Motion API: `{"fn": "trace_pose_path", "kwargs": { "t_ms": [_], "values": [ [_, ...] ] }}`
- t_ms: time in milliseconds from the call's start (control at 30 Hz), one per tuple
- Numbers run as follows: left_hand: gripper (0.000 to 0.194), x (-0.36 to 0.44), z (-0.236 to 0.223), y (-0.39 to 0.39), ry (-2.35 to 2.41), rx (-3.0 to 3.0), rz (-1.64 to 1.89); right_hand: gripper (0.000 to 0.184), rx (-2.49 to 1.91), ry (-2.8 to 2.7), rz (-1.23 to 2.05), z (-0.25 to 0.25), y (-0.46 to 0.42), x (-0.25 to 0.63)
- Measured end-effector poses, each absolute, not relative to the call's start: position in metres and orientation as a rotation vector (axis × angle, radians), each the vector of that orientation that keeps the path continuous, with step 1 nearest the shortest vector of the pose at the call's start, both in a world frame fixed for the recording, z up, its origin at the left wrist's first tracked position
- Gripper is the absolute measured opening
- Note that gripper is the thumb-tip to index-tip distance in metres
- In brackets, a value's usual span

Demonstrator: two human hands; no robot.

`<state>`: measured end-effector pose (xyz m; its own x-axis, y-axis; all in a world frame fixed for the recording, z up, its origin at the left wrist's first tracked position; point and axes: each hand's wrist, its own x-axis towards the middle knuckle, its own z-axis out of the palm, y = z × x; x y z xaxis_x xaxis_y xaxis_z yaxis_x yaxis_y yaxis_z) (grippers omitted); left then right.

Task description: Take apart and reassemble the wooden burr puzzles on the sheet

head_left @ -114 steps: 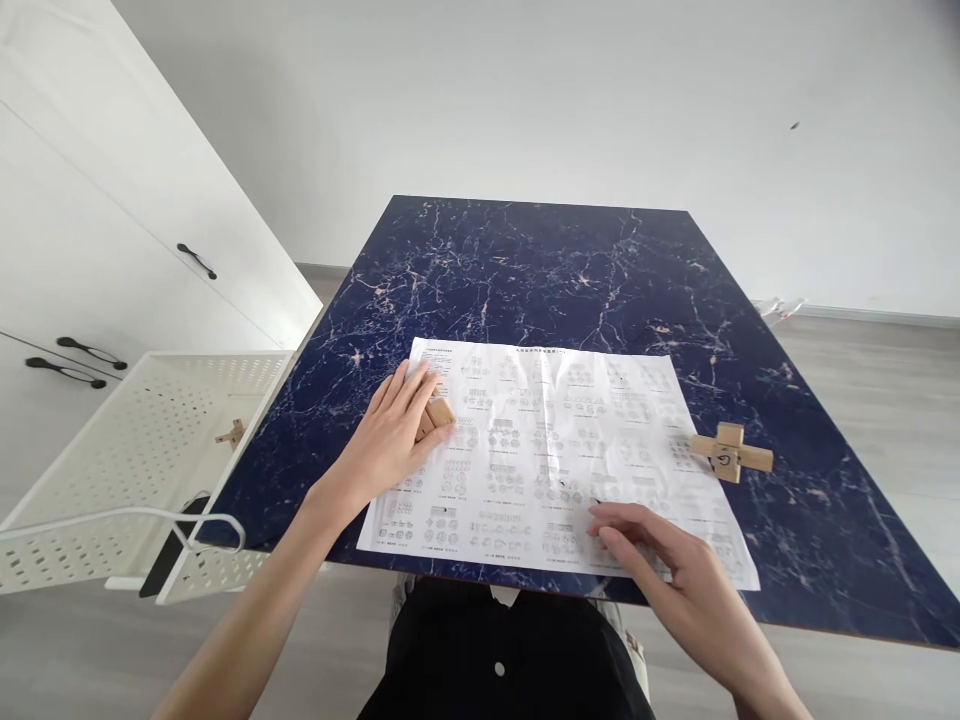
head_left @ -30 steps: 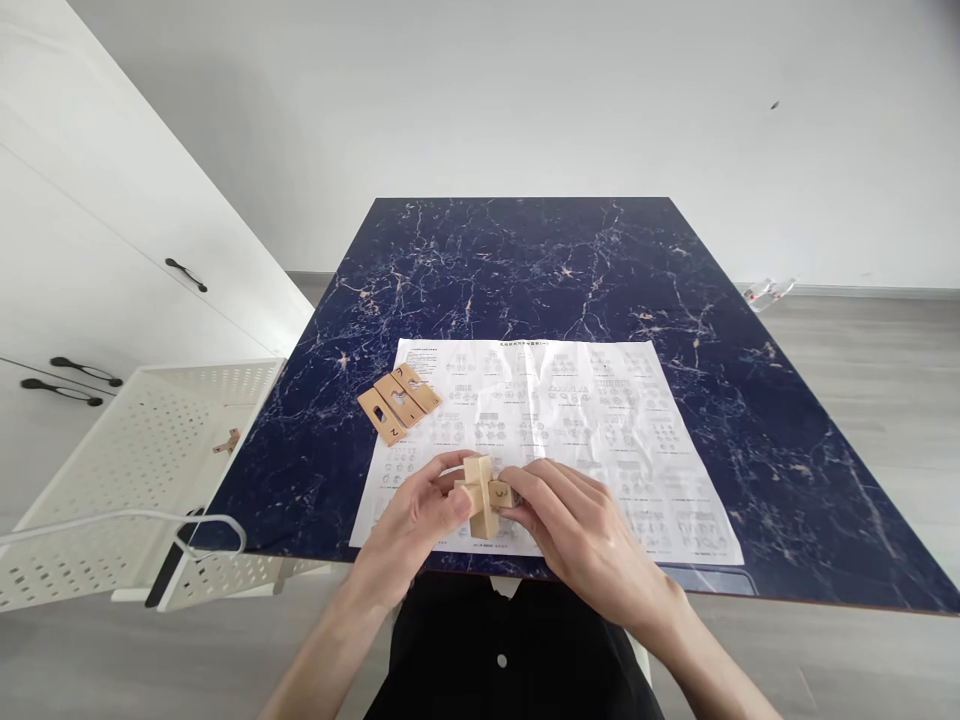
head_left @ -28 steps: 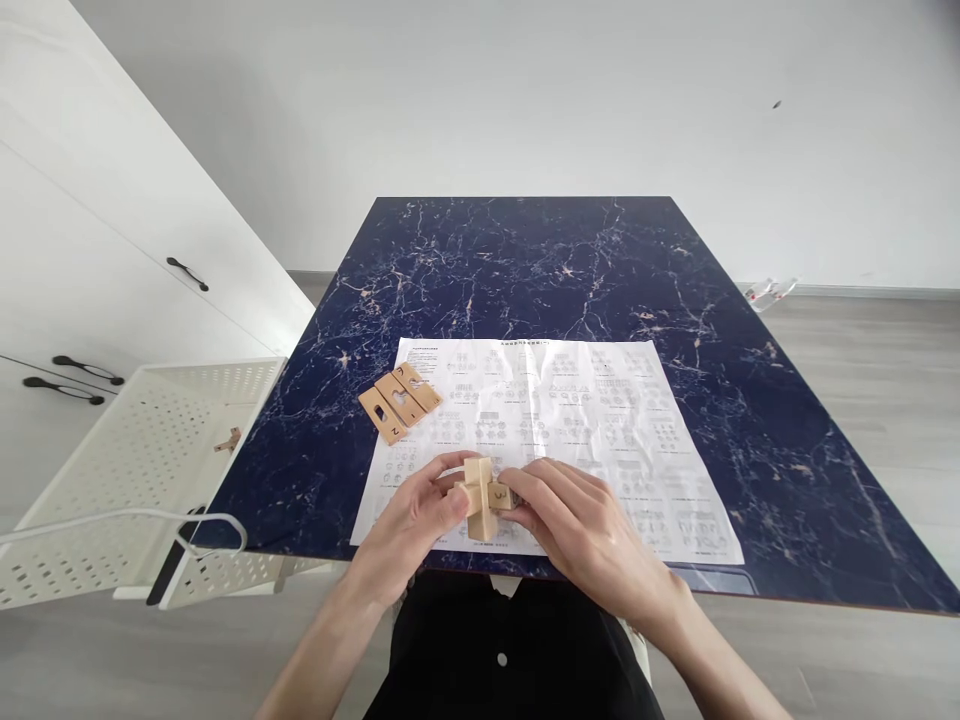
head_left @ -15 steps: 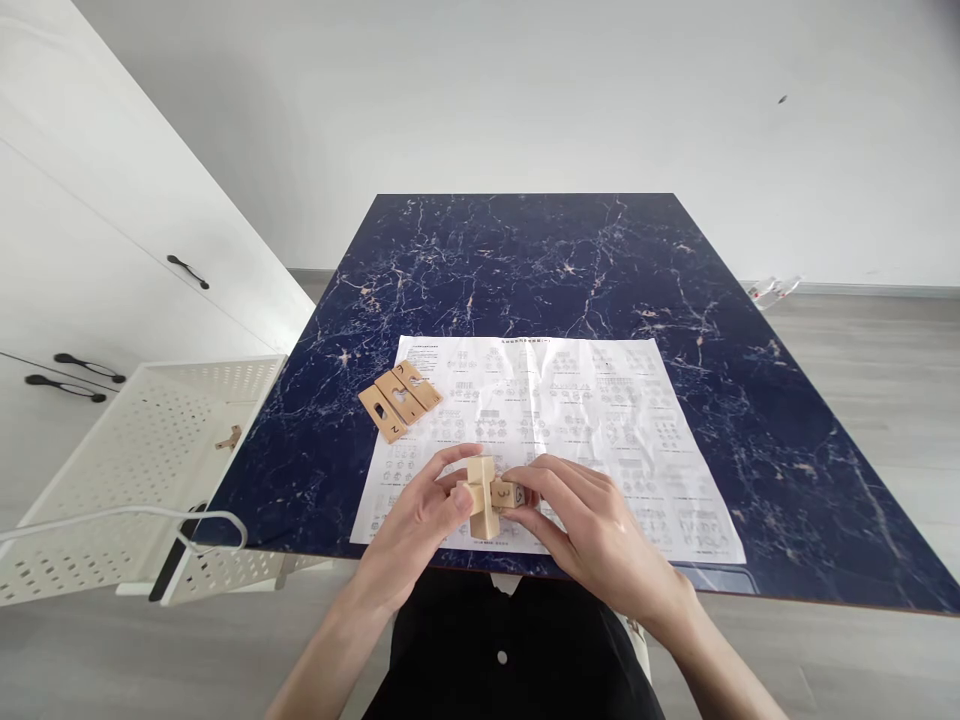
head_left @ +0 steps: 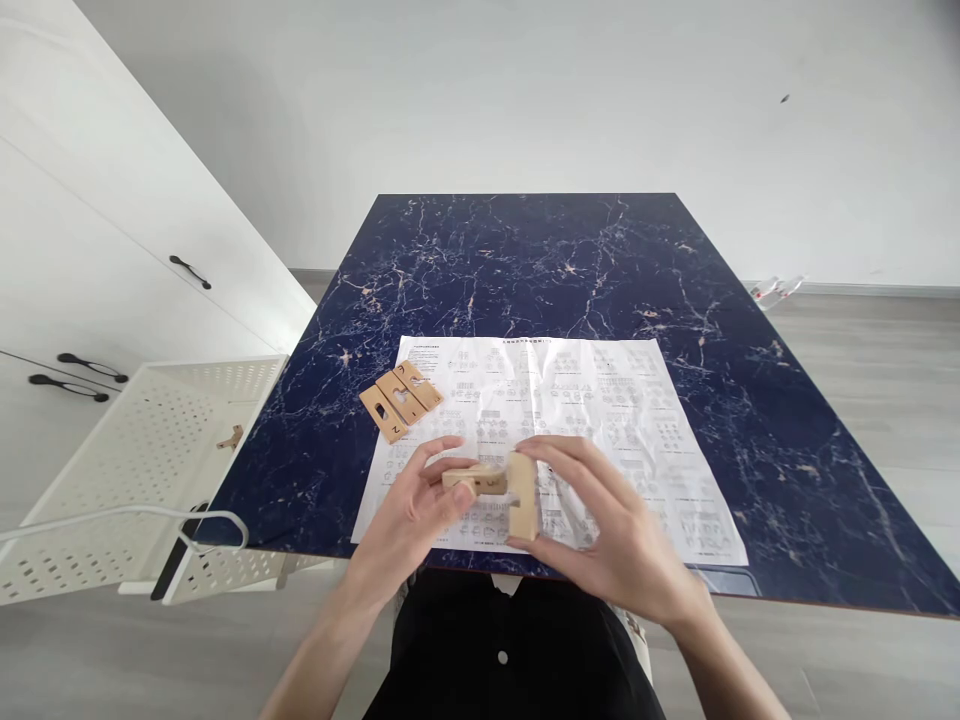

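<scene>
Over the printed sheet, my left hand (head_left: 424,505) pinches a wooden puzzle piece (head_left: 474,481) lying sideways, with a dark mark on its near face. Just to the right, my right hand (head_left: 607,510) grips a notched wooden puzzle block (head_left: 523,497) by its two ends, thumb at the near end and fingers at the far one. The block is slightly blurred and stands crosswise to the left piece; whether the two touch I cannot tell. Several flat wooden pieces with cut-outs and marks (head_left: 401,400) lie side by side on the sheet's left edge.
The creased paper sheet (head_left: 600,400) carries rows of small printed diagrams. It lies on a dark blue marbled table (head_left: 517,260). A white perforated basket (head_left: 97,450) stands at the left beside white cabinets (head_left: 112,230), holding a small wooden piece (head_left: 230,437).
The crossed wooden pieces have come apart. The upright block has passed into my right hand, while my left hand keeps a sideways piece. The flat pieces have stayed put.
</scene>
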<state>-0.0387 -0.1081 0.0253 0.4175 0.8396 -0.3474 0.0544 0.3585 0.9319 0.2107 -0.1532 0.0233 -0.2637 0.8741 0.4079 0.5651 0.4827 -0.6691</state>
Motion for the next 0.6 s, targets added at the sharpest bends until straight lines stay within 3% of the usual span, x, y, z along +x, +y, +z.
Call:
{"fn": "trace_pose_path", "kwargs": {
  "t_ms": [200, 400, 600],
  "values": [
    [0.073, -0.050, 0.021, -0.104, 1.063, 1.251, 0.770, 0.057, -1.534, -1.984, 0.438, -0.005, -0.151, 0.228],
    [0.081, -0.045, 0.021, -0.114, 1.031, 1.348, 0.812, 0.061, -1.577, -2.048, 0.327, -0.012, -0.149, 0.218],
    [0.083, -0.041, 0.022, -0.121, 1.032, 1.456, 0.788, 0.036, -1.336, -1.994, 0.444, 0.015, -0.154, 0.203]
  ]
}}
